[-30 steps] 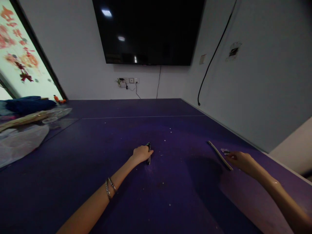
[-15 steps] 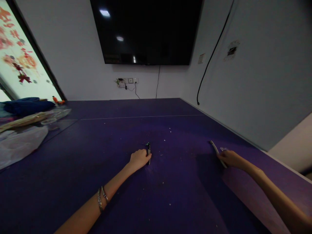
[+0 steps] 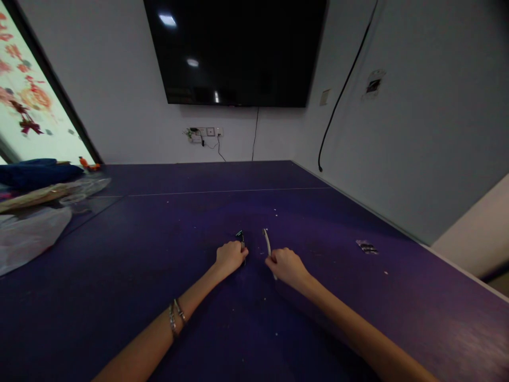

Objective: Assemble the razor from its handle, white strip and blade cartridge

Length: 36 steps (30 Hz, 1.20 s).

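Observation:
Near the middle of the purple surface, my left hand is closed around the handle of a razor. Its dark, greenish head sticks up past my fingers, while most of the handle is hidden in my grip. Just to the right, my right hand grips a white toothbrush, brush end pointing away from me and the handle's lower end showing below my fingers. The toothbrush and the razor are side by side with a small gap between them. Farther right lies a small shiny dark-and-silver packet, touched by neither hand.
The purple tabletop carries scattered white specks. Clear plastic bags and a folded blue cloth are piled at the left, beside a small orange object. A black cable hangs along the right wall; a television hangs ahead.
My right hand has brought the toothbrush leftward from beside the packet to near the razor, uncovering the packet. My left hand stays almost in place, holding the razor.

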{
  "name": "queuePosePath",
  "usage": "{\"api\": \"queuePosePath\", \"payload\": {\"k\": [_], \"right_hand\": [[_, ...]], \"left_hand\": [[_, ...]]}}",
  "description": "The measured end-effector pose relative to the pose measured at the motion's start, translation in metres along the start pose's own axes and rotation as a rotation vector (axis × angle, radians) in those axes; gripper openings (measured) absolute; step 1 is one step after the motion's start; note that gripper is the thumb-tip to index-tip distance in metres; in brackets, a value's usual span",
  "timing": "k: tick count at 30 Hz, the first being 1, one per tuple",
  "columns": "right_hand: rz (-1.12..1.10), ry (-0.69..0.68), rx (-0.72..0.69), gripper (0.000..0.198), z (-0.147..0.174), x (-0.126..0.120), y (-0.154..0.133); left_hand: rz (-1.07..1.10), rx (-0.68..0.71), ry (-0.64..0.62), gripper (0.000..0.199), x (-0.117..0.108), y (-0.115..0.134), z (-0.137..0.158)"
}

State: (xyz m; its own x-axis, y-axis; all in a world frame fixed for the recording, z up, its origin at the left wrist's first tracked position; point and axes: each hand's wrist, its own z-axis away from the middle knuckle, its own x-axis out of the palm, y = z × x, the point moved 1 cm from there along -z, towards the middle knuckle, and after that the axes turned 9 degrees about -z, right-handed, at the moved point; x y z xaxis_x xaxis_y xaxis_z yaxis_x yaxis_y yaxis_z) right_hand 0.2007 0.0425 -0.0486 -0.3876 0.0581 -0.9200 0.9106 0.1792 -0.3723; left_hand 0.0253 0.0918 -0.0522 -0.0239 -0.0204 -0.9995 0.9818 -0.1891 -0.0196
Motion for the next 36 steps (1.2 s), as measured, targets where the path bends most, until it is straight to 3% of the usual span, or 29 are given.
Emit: {"api": "queuePosePath", "payload": {"k": [8,23,27,31,36], "right_hand": [[0.068,-0.035,-0.04,0.035,-0.012,0.017,-0.031],[0.102,-0.033,-0.066,0.039,-0.015,0.023,-0.027],[0.092,0.01,-0.062,0.044,-0.012,0.015,-0.025],[-0.008,0.045,-0.069,0.032,-0.009,-0.016,0.009],[-0.139,0.175,-0.197,0.02,-0.001,-0.067,0.115]], "left_hand": [[0.006,0.022,0.004,0.035,-0.002,0.002,0.002],[0.005,0.018,-0.003,0.036,-0.001,0.003,0.002],[0.011,0.031,0.023,0.04,0.0,-0.001,0.001],[0.07,-0.006,0.058,0.042,-0.004,-0.011,-0.004],[0.251,-0.016,0.134,0.04,-0.007,-0.037,-0.019]]}}
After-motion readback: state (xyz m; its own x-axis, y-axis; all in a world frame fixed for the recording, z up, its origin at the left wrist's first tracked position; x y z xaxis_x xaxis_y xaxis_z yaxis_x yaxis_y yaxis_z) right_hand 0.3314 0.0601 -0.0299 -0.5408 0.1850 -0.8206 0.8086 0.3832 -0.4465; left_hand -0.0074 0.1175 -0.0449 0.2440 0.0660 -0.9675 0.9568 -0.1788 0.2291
